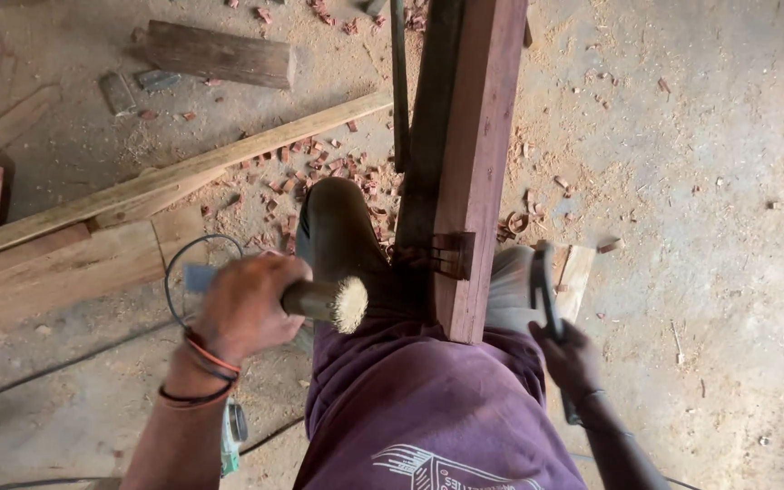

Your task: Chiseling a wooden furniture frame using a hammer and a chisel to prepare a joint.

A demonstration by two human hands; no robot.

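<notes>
**Brush in one hand, tool in the other, beam between the legs**

At the bottom of the frame a purple shirt fills the centre. Lower left, the left hand is clenched around the handle of a brush — its pale bristles point right, just beside the beam. Cords ring that wrist. Lower right, the right hand is closed on the dark handle of a tool that stands nearly upright beside the knee; what kind of tool, I cannot tell.

Between the hands a reddish beam runs from mid-frame up to the top edge, with a notch cut in its near end. A dark trouser leg lies just left of it.

Farther off, a long pale plank slants across the left half, red wood chips scattered beside it — and a dark block lies at upper left on the dusty floor.
</notes>
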